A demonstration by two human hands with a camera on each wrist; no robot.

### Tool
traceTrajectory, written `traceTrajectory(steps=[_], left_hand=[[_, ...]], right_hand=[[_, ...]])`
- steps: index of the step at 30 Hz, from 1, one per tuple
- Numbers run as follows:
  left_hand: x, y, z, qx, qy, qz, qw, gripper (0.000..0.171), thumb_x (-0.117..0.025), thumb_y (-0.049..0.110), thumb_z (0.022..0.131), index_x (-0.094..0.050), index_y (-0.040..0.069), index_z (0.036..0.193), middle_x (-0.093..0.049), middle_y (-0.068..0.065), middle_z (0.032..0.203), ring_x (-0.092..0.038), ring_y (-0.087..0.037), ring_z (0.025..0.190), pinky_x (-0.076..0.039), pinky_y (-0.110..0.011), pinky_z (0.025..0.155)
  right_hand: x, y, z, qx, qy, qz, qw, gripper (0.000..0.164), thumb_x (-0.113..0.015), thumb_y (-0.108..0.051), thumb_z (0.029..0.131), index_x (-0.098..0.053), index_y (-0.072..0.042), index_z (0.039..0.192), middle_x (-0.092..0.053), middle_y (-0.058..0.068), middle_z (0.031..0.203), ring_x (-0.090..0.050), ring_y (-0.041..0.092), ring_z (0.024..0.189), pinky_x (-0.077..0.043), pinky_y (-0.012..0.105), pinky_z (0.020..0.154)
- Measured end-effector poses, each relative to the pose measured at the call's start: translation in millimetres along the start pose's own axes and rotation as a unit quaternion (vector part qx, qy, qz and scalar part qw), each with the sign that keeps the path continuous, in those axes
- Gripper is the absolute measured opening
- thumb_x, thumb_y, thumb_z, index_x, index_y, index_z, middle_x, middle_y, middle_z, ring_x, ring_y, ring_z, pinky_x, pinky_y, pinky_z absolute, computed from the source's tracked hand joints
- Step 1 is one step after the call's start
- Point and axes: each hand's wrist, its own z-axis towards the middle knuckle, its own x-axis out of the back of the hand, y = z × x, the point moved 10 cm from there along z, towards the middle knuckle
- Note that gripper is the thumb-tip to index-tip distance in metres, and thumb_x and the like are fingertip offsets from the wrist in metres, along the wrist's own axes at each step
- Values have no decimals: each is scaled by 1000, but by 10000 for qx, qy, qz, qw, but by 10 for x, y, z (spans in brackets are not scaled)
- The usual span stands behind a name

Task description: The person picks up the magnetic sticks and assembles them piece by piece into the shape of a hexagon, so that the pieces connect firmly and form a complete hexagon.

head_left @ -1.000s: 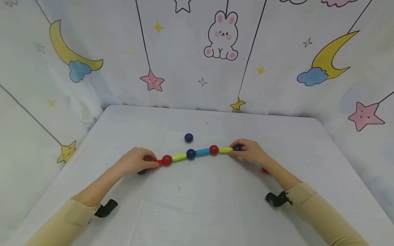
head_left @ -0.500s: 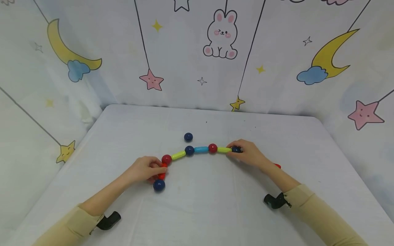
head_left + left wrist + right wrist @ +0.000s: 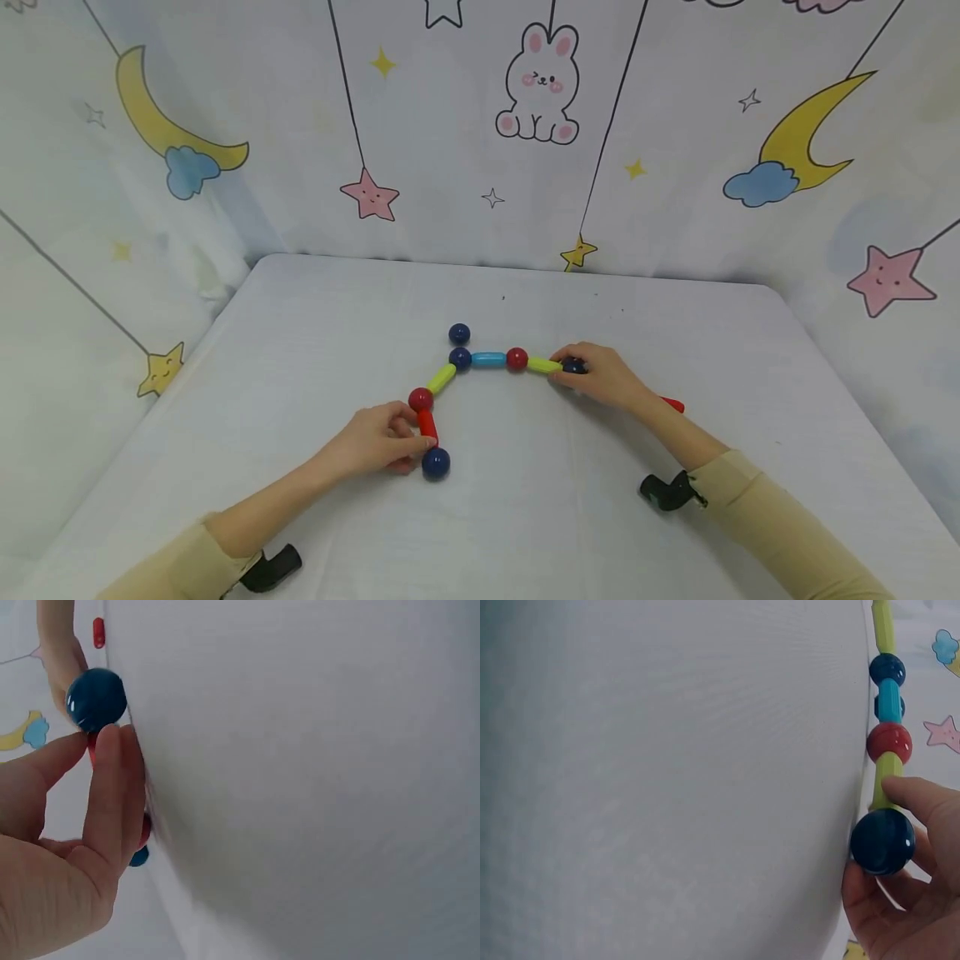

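Note:
A chain of balls and sticks bends across the white table. My left hand [image 3: 378, 437] pinches its red stick [image 3: 427, 425], which joins a dark blue ball [image 3: 435, 463] at the near end to a red ball [image 3: 421, 400]. From there a yellow-green stick [image 3: 442, 379] leads to a second blue ball [image 3: 461, 359]. A light blue stick [image 3: 489, 360] and another red ball [image 3: 517, 359] follow. At the far right end, my right hand [image 3: 602, 375] pinches the other yellow-green stick [image 3: 886, 778], its fingers around the end blue ball [image 3: 883, 841].
A separate blue ball [image 3: 460, 334] lies just behind the chain's bend. Partly behind the right forearm is a loose red stick [image 3: 673, 404]. Black wrist devices [image 3: 272, 569] hang at both sleeves. A patterned cloth [image 3: 450, 142] stands behind the table [image 3: 525, 517].
My left hand has moved right and toward the body, swinging the red stick and its end ball round. The chain has gone from nearly straight to bent. The right hand has barely moved.

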Motion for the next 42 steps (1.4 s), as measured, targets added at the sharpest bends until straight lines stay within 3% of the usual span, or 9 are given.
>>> traceTrajectory(steps=[2, 3, 6, 8, 10, 13, 16, 34, 42], left_hand=[[14, 196, -41, -779, 153, 1051, 9913, 31, -79, 32, 82, -63, 9, 96, -57, 4, 71, -56, -9, 57, -48, -23, 53], [19, 305, -68, -1208, 262, 1611, 9792, 31, -80, 36, 81, -63, 13, 92, -56, 6, 73, -54, -7, 60, -45, -22, 53], [-8, 621, -164, -2646, 387, 2854, 9203, 34, -79, 48, 78, -66, 20, 92, -61, 8, 89, -55, -7, 83, -50, -23, 66], [-81, 728, -213, -3364, 32, 3277, 8828, 41, -77, 51, 79, -68, 20, 104, -64, 4, 109, -56, -12, 105, -52, -29, 85], [-186, 753, -252, -3886, -509, 3515, 8502, 45, -75, 50, 81, -69, 18, 112, -63, 3, 121, -52, -16, 120, -46, -35, 98], [-312, 716, -261, -4097, -1008, 3733, 8262, 42, -75, 45, 84, -69, 18, 115, -65, 5, 118, -54, -16, 118, -43, -36, 101], [-387, 716, -266, -4188, -1032, 3685, 8235, 37, -74, 42, 85, -70, 17, 112, -66, 8, 110, -57, -12, 109, -45, -31, 97], [-590, 784, -285, -3645, -511, 3659, 8548, 40, -72, 45, 86, -69, 17, 114, -67, 5, 107, -58, -14, 105, -43, -35, 97], [-661, 829, -294, -3549, -373, 3805, 8532, 39, -71, 46, 86, -69, 17, 112, -66, 6, 103, -57, -13, 100, -43, -33, 92]], right_hand=[[-4, -9, 0, 43, -18, -13, 10000, 25, -71, -22, 90, -69, -11, 113, -65, 10, 114, -56, 25, 97, -48, 39, 81], [-8, -11, 2, 60, -27, -19, 10000, 25, -71, -22, 90, -69, -11, 113, -65, 9, 114, -56, 25, 97, -48, 39, 81], [-18, -14, 8, 94, -43, -59, 9999, 25, -71, -23, 90, -69, -12, 113, -65, 8, 113, -56, 24, 97, -48, 38, 81], [-16, -17, 11, 116, -32, -55, 9999, 25, -71, -23, 90, -69, -12, 112, -65, 8, 113, -56, 24, 97, -47, 39, 81], [-15, -23, 13, 147, -19, -37, 9999, 25, -71, -23, 90, -69, -12, 112, -66, 8, 113, -56, 23, 97, -48, 39, 82], [-23, -26, 25, 163, -20, 1, 9999, 26, -71, -24, 90, -69, -11, 113, -66, 7, 113, -56, 23, 97, -48, 39, 82], [-30, -21, 48, 76, -10, 28, 10000, 27, -72, -25, 90, -69, -11, 112, -65, 7, 112, -56, 23, 95, -48, 36, 80], [-117, -159, 195, 78, -82, -67, 9999, 26, -72, -24, 89, -70, -10, 111, -66, 8, 112, -55, 23, 95, -48, 37, 81], [-161, -180, 247, 76, -112, -86, 9999, 28, -72, -26, 89, -70, -10, 112, -65, 9, 112, -55, 24, 95, -49, 39, 83]])
